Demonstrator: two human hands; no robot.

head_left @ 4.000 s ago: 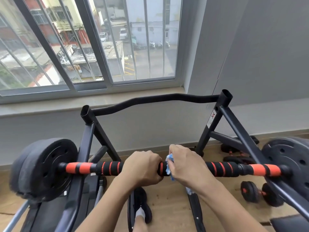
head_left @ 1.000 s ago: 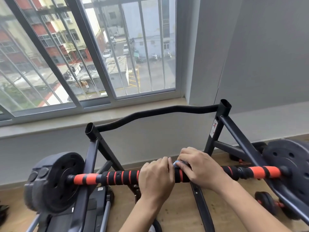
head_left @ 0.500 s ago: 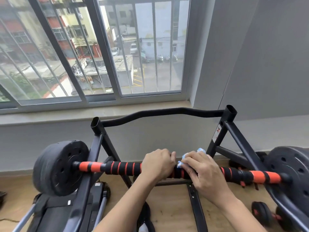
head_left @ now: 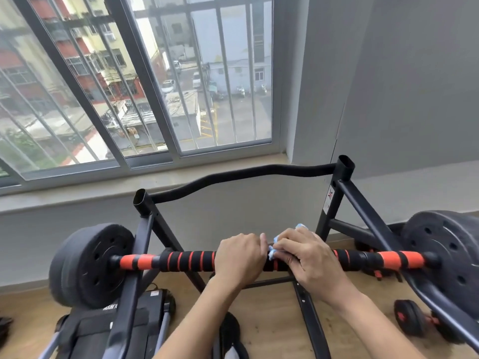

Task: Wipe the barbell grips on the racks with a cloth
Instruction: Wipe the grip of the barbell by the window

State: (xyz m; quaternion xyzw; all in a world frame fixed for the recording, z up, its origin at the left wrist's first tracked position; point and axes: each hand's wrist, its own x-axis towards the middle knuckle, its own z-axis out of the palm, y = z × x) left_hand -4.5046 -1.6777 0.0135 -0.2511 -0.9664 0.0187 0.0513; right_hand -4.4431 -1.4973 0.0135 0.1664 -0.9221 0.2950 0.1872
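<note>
**gymrat22:** Barbell (head_left: 191,261) sits across the black rack (head_left: 344,187), right in front of the window (head_left: 145,81). It has a foam grip with black and orange stripes, and a dark weight plate on each end, left plate (head_left: 88,265) and right plate (head_left: 445,255).

**liftlurker:** Where are the hands?

**gymrat22:** Both on the middle of the bar, nearly touching each other. Left hand (head_left: 239,257) is wrapped over the foam, fingers curled round the bar. Right hand (head_left: 308,257) is just beside it, fingers curled over a light blue cloth (head_left: 274,244) and pressing it onto the grip.

**liftlurker:** How much cloth shows?

**gymrat22:** Only small bits, poking out between the two hands and above the right knuckles. The rest is hidden under the hand.

**liftlurker:** Anything on the floor?

**gymrat22:** Wooden floor (head_left: 269,322), with a small dumbbell (head_left: 412,320) at lower right, below the right plate.
</note>
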